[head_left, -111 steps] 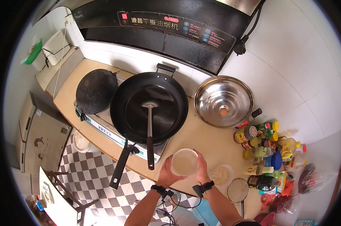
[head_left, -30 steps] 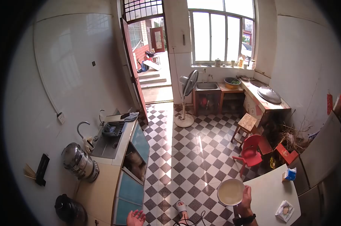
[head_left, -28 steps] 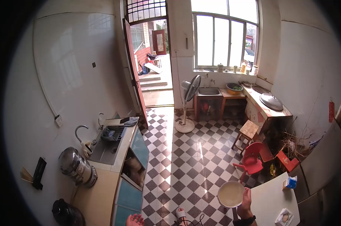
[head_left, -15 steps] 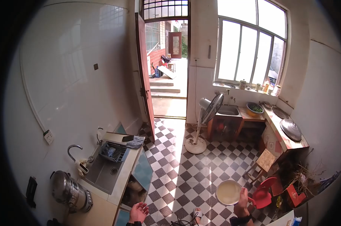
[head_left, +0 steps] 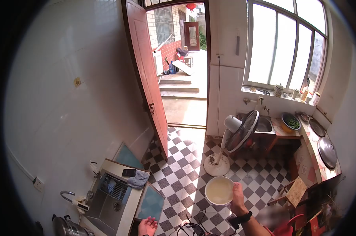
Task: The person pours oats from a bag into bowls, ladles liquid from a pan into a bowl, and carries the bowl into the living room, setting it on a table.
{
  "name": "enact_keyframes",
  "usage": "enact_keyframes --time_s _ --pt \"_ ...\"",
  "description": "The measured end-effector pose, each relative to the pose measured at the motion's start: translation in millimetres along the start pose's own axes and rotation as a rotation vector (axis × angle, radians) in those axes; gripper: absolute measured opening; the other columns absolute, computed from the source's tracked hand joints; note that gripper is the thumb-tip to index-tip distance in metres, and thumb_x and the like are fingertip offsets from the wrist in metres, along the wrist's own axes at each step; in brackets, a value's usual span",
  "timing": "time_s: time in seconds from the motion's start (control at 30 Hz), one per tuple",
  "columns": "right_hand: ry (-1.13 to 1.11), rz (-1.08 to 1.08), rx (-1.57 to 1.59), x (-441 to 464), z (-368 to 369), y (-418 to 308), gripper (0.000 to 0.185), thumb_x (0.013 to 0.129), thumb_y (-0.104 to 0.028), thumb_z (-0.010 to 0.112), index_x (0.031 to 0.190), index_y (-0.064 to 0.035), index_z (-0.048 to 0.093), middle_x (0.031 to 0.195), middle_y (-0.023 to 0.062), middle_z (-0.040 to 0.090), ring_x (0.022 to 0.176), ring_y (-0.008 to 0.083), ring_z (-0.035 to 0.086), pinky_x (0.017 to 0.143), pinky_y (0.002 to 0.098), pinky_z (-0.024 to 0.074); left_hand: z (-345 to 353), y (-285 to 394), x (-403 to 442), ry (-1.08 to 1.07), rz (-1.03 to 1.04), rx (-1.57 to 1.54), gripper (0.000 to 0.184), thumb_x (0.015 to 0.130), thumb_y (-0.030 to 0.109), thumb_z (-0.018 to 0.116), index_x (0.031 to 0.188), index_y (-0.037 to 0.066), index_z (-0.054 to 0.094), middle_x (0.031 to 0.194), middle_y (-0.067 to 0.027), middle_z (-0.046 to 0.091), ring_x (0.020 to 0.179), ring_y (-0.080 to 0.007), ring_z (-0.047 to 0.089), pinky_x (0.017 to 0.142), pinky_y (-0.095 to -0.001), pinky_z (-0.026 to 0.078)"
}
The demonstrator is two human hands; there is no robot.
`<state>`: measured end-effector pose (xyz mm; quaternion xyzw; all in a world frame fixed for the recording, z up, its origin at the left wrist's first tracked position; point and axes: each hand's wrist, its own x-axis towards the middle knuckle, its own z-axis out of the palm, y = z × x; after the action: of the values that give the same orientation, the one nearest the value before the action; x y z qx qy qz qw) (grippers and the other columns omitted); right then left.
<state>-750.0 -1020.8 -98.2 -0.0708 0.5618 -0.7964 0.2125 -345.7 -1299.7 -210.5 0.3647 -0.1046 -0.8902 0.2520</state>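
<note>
A round white-rimmed bowl of pale, cloudy liquid is held out over the checkered floor. My right hand grips it by its right rim, thumb on top; the fingers underneath are partly hidden. A dark watch band circles that wrist. Low in the view, my left hand is palm up with fingers loosely spread and nothing in it. It is nearest the blue cabinet door below the sink counter.
A pedestal fan stands ahead. On the left is a sink with a rack, phone and cloth. An open red door leads outside. A wooden stool and red chair are right; dark cables hang below.
My view has turned and moved forward, bringing the doorway and fan closer. The bowl, still in my right hand, appears farther left and slightly higher. My left hand stays open.
</note>
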Motion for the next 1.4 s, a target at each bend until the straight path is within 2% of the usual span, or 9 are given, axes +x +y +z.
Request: enact_keyframes --time_s 0.3,0.4,0.63,0.67,0.73,0.83,1.17,1.23,1.4 --pt "0.017 -0.004 0.031 253.4 130.4 -3.0 0.038 0.110 -0.044 0.039 0.119 -0.0080 0.048 0.102 0.0008 0.052 0.091 0.0095 0.050 0.082 0.0267 0.0463 170.4 98.0 268.4 -0.092 -0.092 0.295 0.020 0.097 0.016 0.058 0.112 0.004 0.064 0.103 -0.0100 0.070 0.087 -0.0233 0.066 0.074 -0.0358 0.052" --pt "0.037 0.004 0.016 347.6 158.9 12.5 0.036 0.110 -0.043 0.040 0.121 -0.0093 0.047 0.104 0.0033 0.056 0.094 0.0109 0.056 0.081 0.0288 0.0509 280.6 137.2 342.6 -0.029 -0.049 0.499 0.028 0.095 0.015 0.057 0.119 0.000 0.056 0.108 -0.0187 0.064 0.088 -0.0313 0.065 0.075 -0.0409 0.053" --pt "0.126 -0.042 -0.007 547.6 254.5 -7.8 0.034 0.111 -0.042 0.040 0.115 -0.0090 0.049 0.102 0.0014 0.053 0.090 0.0091 0.052 0.080 0.0258 0.0469 496.9 194.3 523.1 -0.137 0.006 0.588 0.028 0.095 0.014 0.058 0.119 0.000 0.058 0.109 -0.0175 0.067 0.091 -0.0285 0.064 0.081 -0.0401 0.053" --pt "0.075 -0.295 -0.247 566.6 266.1 -20.2 0.030 0.111 -0.035 0.043 0.117 -0.0068 0.050 0.100 -0.0011 0.050 0.088 0.0075 0.044 0.077 0.0245 0.0419 516.8 198.5 555.3 -0.148 0.007 0.579 0.029 0.094 0.012 0.057 0.120 -0.001 0.058 0.108 -0.0176 0.067 0.090 -0.0285 0.065 0.080 -0.0405 0.053" --pt "0.097 -0.191 -0.171 650.3 271.4 11.1 0.028 0.110 -0.034 0.045 0.116 -0.0070 0.051 0.098 -0.0014 0.050 0.087 0.0073 0.044 0.077 0.0241 0.0416 557.5 202.7 613.6 -0.157 0.037 0.581 0.028 0.094 0.012 0.055 0.120 -0.001 0.058 0.108 -0.0174 0.067 0.088 -0.0273 0.066 0.078 -0.0391 0.054" --pt "0.094 -0.158 -0.066 762.0 291.2 32.4 0.030 0.107 -0.037 0.053 0.113 -0.0078 0.053 0.094 -0.0018 0.050 0.085 0.0075 0.044 0.078 0.0245 0.0411 614.5 210.0 695.6 -0.146 0.065 0.587 0.030 0.095 0.009 0.053 0.122 -0.003 0.056 0.108 -0.0186 0.068 0.085 -0.0268 0.068 0.076 -0.0377 0.055" --pt "0.022 -0.035 -0.126 1089.5 374.3 9.5 0.037 0.107 -0.042 0.051 0.118 -0.0065 0.051 0.105 0.0023 0.053 0.096 0.0110 0.047 0.086 0.0276 0.0424 743.4 258.8 938.3 -0.091 0.093 0.509 0.029 0.092 0.011 0.055 0.118 -0.002 0.056 0.106 -0.0183 0.068 0.084 -0.0286 0.067 0.074 -0.0401 0.055" --pt "0.000 -0.002 -0.059 1153.2 390.1 12.8 0.034 0.108 -0.040 0.051 0.118 -0.0071 0.051 0.107 0.0029 0.054 0.096 0.0110 0.048 0.085 0.0275 0.0443 766.3 273.1 981.8 -0.131 0.130 0.495 0.023 0.096 0.014 0.059 0.115 0.004 0.064 0.103 -0.0106 0.070 0.089 -0.0246 0.067 0.075 -0.0369 0.053" --pt "0.021 -0.011 0.064 1299.7 424.6 15.3 0.031 0.109 -0.038 0.048 0.118 -0.0081 0.049 0.105 0.0029 0.054 0.091 0.0105 0.051 0.080 0.0269 0.0472 845.2 321.9 1110.0 -0.033 0.092 0.515 0.024 0.093 0.011 0.056 0.113 0.000 0.061 0.102 -0.0167 0.068 0.086 -0.0292 0.066 0.076 -0.0412 0.054"
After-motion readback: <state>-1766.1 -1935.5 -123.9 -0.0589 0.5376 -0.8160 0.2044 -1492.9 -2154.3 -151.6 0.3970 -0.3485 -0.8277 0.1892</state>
